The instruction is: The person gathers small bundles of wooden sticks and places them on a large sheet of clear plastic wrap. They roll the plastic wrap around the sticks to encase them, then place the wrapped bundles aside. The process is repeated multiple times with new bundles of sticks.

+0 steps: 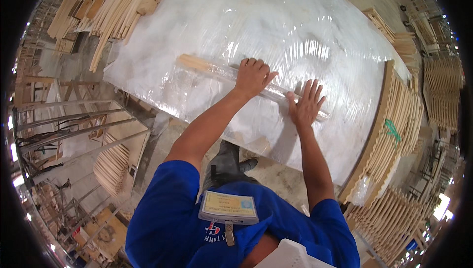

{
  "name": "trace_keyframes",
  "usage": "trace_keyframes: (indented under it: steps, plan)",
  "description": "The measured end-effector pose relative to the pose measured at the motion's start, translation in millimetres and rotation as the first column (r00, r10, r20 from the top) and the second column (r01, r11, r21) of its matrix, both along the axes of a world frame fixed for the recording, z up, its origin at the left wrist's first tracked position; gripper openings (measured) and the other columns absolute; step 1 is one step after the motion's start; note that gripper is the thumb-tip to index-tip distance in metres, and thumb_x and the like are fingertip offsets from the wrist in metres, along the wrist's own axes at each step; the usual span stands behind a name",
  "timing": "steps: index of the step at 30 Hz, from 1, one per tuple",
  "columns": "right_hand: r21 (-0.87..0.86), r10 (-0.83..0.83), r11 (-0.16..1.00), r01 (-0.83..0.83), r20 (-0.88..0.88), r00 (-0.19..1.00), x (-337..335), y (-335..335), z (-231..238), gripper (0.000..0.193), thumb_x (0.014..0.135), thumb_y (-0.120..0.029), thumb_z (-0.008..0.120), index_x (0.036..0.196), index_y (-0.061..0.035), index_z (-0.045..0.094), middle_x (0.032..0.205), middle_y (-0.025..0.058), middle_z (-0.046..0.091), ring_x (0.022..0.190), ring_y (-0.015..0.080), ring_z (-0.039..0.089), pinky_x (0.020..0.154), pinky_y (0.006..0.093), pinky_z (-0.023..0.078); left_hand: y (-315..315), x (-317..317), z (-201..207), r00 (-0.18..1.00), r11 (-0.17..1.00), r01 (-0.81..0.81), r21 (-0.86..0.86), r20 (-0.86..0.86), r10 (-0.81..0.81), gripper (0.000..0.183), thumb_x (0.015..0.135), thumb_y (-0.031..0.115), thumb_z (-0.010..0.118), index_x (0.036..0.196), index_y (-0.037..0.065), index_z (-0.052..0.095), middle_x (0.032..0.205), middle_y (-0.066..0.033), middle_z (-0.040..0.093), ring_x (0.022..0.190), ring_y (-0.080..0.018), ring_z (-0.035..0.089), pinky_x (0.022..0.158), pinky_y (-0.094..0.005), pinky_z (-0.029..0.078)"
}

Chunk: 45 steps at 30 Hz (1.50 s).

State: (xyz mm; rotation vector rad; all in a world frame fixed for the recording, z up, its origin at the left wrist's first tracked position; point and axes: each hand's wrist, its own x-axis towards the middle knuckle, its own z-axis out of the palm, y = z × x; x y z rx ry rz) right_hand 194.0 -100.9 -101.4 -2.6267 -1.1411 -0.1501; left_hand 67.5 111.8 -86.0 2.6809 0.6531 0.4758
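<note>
A long, thin bundle of pale wooden strips (194, 63), partly covered in clear plastic film, lies slantwise across the white, film-covered table (197, 16). Bare wood shows at its left end, while shiny film (274, 92) covers the middle and right part. My left hand (253, 77) is over the bundle's middle, its fingers bent over the far side and the thumb pointing right. Toward the right end, my right hand (306, 104) lies flat on the film with its fingers spread. How far the left fingertips reach under the bundle is hidden.
Loose wooden strips (123, 9) are piled at the far left. Along the right edge stand stacked wavy-edged wooden slats (399, 110) with a green tie (392, 129). A metal-framed rack (79, 125) and another slat stack (112, 164) are on the left.
</note>
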Motion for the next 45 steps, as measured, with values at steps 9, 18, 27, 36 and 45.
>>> trace_keyframes:
  steps: [9, 18, 27, 36, 45]
  plan:
    - [0.355, -0.009, 0.934, -0.032, 0.113, 0.994, 113.0, 59.0, 17.1, 0.057, 0.099, -0.047, 0.074, 0.133, -0.0016, 0.065, 0.137, 0.0264, 0.064, 0.128, 0.047, 0.059, 0.106, 0.0587, 0.047, 51.8, 30.7, 7.5, 0.948, 0.987, 0.149, 0.06, -0.291, -0.125, 0.088, 0.069, 0.081, 0.08, 0.122, 0.012, 0.071, 0.12, -0.0082, 0.067, 0.121, -0.0246, 0.061, 0.106, -0.047, 0.043]
    - [0.071, 0.113, 0.992, -0.109, -0.061, 0.992, -16.3, -85.3, 11.6, 0.06, 0.087, -0.051, 0.085, 0.121, -0.0054, 0.066, 0.117, 0.0144, 0.066, 0.111, 0.0373, 0.061, 0.097, 0.0503, 0.046, -24.7, -37.4, -10.4, 0.936, 0.981, 0.178, -0.083, -0.294, -0.195, 0.088, 0.066, 0.077, 0.086, 0.115, 0.006, 0.07, 0.111, -0.0098, 0.069, 0.116, -0.0281, 0.063, 0.098, -0.0437, 0.049]
    - [0.139, 0.024, 0.99, -0.02, -0.024, 0.999, -39.1, -27.0, -12.5, 0.106, 0.096, -0.06, 0.072, 0.168, 0.0028, 0.026, 0.175, 0.0296, 0.023, 0.163, 0.0507, 0.017, 0.13, 0.0664, 0.015, 10.2, 25.5, 6.8, 0.993, 0.993, -0.113, 0.02, -0.03, 0.113, 0.082, 0.081, 0.081, 0.072, 0.11, 0.004, 0.073, 0.117, -0.0152, 0.065, 0.114, -0.0325, 0.058, 0.101, -0.0481, 0.042]
    - [0.183, -0.085, 0.98, 0.074, 0.051, 0.995, 98.5, 57.2, 9.8, 0.082, 0.097, -0.062, 0.069, 0.152, -0.0029, 0.053, 0.154, 0.0253, 0.052, 0.145, 0.0479, 0.044, 0.12, 0.0586, 0.036, 60.2, 43.2, 0.1, 0.984, 0.989, 0.132, 0.061, -0.126, -0.124, 0.078, 0.067, 0.068, 0.087, 0.117, 0.01, 0.072, 0.113, -0.009, 0.065, 0.113, -0.0271, 0.061, 0.104, -0.044, 0.044]
    - [-0.013, 0.323, 0.946, -0.323, 0.066, 0.944, 50.2, -27.1, 4.0, 0.057, 0.084, -0.065, 0.08, 0.102, -0.0119, 0.07, 0.094, 0.0087, 0.067, 0.088, 0.0325, 0.065, 0.08, 0.0462, 0.049, -20.7, -20.7, -15.7, 0.977, 0.999, 0.046, 0.004, -0.209, -0.044, 0.081, 0.065, 0.072, 0.088, 0.112, 0.007, 0.072, 0.106, -0.0093, 0.07, 0.107, -0.0283, 0.067, 0.095, -0.0426, 0.049]
